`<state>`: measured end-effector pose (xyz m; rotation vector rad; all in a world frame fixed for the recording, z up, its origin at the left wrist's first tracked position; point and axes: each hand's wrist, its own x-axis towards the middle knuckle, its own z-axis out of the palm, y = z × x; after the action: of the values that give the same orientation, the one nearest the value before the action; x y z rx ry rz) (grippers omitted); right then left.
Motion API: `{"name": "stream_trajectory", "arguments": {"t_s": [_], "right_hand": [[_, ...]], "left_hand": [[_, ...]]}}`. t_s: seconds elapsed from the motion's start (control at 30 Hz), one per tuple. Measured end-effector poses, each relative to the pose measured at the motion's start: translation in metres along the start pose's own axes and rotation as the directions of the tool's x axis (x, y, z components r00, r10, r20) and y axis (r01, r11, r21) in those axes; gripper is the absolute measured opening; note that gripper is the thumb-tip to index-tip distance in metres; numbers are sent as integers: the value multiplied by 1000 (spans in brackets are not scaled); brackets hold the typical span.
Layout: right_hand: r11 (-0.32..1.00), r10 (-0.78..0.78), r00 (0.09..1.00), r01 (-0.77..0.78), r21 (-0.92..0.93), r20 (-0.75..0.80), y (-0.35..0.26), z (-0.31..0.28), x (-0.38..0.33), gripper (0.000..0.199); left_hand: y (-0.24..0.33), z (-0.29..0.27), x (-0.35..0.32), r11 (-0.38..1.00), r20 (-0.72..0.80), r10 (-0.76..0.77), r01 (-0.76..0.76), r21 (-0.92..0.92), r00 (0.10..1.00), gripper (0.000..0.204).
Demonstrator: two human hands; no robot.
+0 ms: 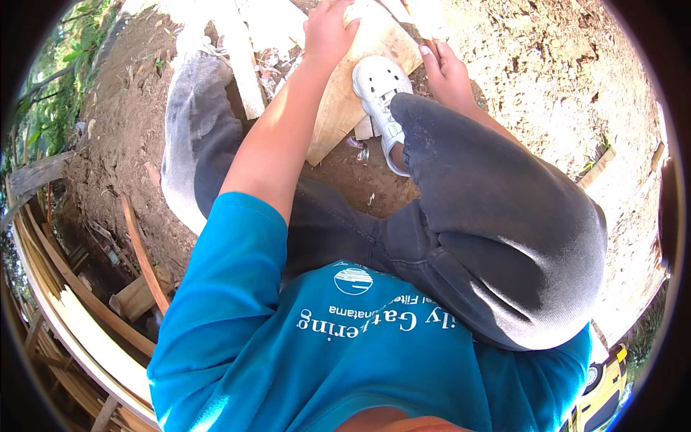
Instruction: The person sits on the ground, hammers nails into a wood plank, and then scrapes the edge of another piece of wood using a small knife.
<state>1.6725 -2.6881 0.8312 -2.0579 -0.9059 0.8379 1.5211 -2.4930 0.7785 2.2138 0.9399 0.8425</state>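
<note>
Nearest the camera hung the person's turquoise short-sleeved shirt with pale print across it, and just beyond it the dark grey trousers, one knee bent up high and the other leg stretched out over the soil. Past the raised knee, a white perforated clog was planted on the flat, pale, rough-cut wooden board that lay on the ground. The foot pinned the board's near right part.

The left hand lay spread, palm down, on the board's far end just beyond the clog, pressing and not gripping. The right hand sat just right of the clog at the board's right edge, fingers curled closed around a thin brown handle-like object; what tool it belonged to could not be told.

As a judgement, the work on the board looked to be at the bracing stage: board laid down, foot and left hand steadying it, no fresh cut or mark visible on the part that showed. The board itself was light tan, dry and flat, with an angled near end and sunlight bleaching its far part.

Left of the board lay a long pale plank. Farther left of the board, stacked curved timber strips ran along the edge of the bare brown earth.
</note>
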Motion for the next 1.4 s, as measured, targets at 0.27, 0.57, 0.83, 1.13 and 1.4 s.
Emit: {"name": "stream_trajectory", "arguments": {"t_s": [0.27,0.57,0.83,1.13,1.4], "right_hand": [[998,-17,995,22,-54,96,-29,-9,6,31],[991,-100,995,102,-83,19,1,4,2,33],[992,-70,996,75,-97,55,-16,-1,11,40],[987,-104,995,104,-120,13,-13,1,14,41],[978,-176,983,168,-122,-58,-10,9,21,47]], "left_hand": [[-41,52,31,942,371,-222,297,-158,902,41],[-27,43,27,844,228,-299,368,-390,927,13],[-28,49,26,843,226,-296,365,-395,928,7],[-34,55,25,832,197,-261,324,-451,945,3],[-40,54,25,870,202,-230,294,-395,952,5]]}}
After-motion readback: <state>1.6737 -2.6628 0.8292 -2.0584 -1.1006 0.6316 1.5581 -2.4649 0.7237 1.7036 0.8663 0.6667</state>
